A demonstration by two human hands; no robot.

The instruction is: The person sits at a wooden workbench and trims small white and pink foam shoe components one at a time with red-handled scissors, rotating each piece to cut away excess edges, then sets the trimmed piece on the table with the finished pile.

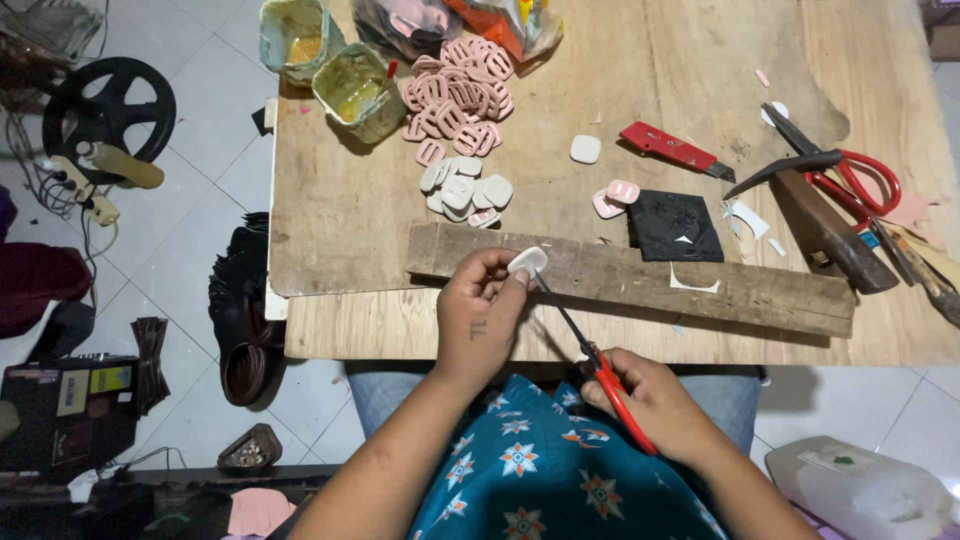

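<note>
That small white rounded-square plastic piece [527, 262] looks light, stiff and a bit slick, so pinching its edges seems best. It's over the rough wooden plank [640, 280] at the counter [340, 220] edge, left hand [480, 315] pinched on it. Right hand [655, 400] is wrapped round the red-handled scissors [590, 350], tips at the piece.

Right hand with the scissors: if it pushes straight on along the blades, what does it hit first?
The right hand points its red-handled scissors up-left; the tips already sit at the small white piece pinched in the left hand. That piece comes first, then probably the wooden plank, though depth is unclear.
</note>
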